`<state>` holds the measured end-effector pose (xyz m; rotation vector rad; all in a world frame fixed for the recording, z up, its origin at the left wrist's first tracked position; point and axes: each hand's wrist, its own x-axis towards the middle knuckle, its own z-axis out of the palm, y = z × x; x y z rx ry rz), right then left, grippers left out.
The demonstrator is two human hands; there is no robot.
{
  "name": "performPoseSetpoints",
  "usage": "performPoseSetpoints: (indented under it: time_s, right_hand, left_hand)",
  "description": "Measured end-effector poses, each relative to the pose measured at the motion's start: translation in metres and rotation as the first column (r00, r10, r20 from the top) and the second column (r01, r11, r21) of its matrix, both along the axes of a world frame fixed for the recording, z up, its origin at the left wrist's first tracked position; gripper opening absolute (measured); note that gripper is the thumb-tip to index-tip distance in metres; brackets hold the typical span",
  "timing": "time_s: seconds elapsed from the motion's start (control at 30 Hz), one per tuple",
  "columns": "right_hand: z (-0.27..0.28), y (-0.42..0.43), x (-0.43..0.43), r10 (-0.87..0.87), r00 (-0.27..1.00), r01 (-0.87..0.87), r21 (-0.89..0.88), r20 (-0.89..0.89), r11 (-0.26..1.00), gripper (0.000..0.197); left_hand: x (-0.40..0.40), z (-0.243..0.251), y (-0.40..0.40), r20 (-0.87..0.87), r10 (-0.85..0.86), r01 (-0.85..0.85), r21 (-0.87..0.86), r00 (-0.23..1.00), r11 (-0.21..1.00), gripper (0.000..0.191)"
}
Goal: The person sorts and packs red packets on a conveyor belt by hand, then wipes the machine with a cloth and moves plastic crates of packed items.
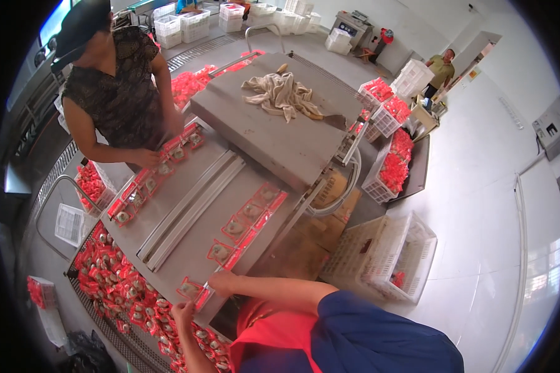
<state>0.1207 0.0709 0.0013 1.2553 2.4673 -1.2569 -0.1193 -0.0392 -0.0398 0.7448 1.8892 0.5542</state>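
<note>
A row of red-edged clear plastic pouches [234, 228] with pale food pieces inside lies along the near edge of a metal machine bed [182, 242]. My left hand [185, 313] touches the red end of the lowest pouch [191, 290], with its fingers bent; whether it grips the pouch is unclear. Close to the right of that pouch, my right hand [222, 283] rests at the bed's edge over the row, its fingers partly hidden. Two white sealing bars [191, 210] cross the bed. Beyond them a second row of pouches [150, 184] lies at a co-worker's hands.
A heavy metal lid [270, 121] with a crumpled cloth [284, 95] stands over the far right of the bed. A co-worker [116, 93] stands opposite. Many filled red pouches [121, 279] lie in a tray at lower left. White plastic crates [392, 261] stand at right.
</note>
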Motion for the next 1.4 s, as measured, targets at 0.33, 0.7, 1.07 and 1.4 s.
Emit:
performPoseSetpoints:
  time_s: [0.33,0.7,1.07,1.4]
  right_hand:
    - [0.004,-0.013,0.197,-0.183,0.98,0.184,-0.001,-0.075,0.983,0.024]
    - [-0.127,-0.187,0.48,-0.157,0.878,0.261,-0.177,0.452,0.949,0.025]
    - [-0.134,-0.138,0.422,-0.129,0.946,0.188,-0.18,0.297,0.966,0.026]
    - [-0.128,-0.151,0.419,-0.14,0.92,0.22,-0.188,0.366,0.957,0.027]
  left_hand:
    - [0.096,-0.025,-0.079,-0.54,0.338,-0.186,0.317,0.771,0.93,0.029]
    - [0.231,-0.073,-0.182,0.128,0.277,-0.262,-0.128,0.952,0.957,0.024]
    - [0.267,-0.061,-0.234,0.197,0.698,-0.689,-0.121,0.688,0.714,0.018]
    - [0.259,-0.07,-0.239,0.178,0.653,-0.622,-0.202,0.736,0.756,0.019]
